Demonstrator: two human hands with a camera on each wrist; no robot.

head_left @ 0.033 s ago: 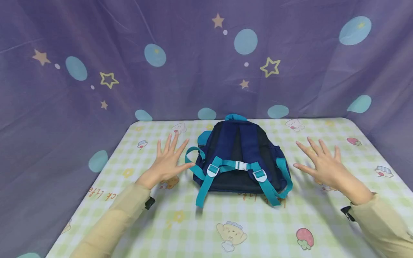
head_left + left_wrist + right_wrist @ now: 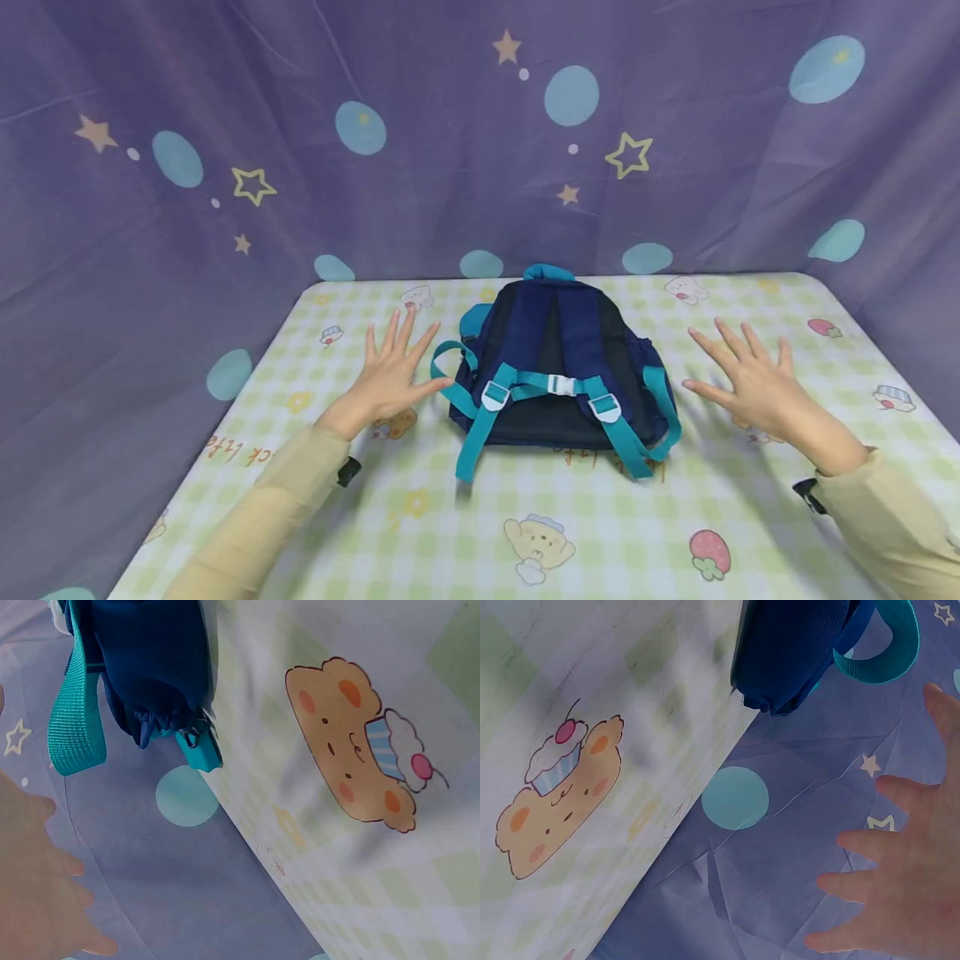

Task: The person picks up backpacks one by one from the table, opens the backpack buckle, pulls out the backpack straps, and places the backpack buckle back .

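Note:
A navy backpack [image 2: 536, 333] with teal straps lies on the table, its shoulder-strap side facing up. A white buckle [image 2: 561, 385] joins the teal strap across its middle, and a teal top handle [image 2: 548, 272] points to the far edge. On the left, my left hand [image 2: 388, 377] is held with fingers spread, its thumb tip beside the bag's looped side strap [image 2: 442, 392]. My right hand [image 2: 765, 392] hovers to the right of the bag, fingers likewise spread and holding nothing. In the right wrist view, a teal strap loop [image 2: 900, 645] hangs off the bag's side.
A green-and-white checked cloth [image 2: 615, 533] with cartoon prints covers the table. Behind and to the left stands a purple curtain [image 2: 450, 200] with stars and blue dots. Each wrist wears a black device, such as the one under the left sleeve [image 2: 348, 472].

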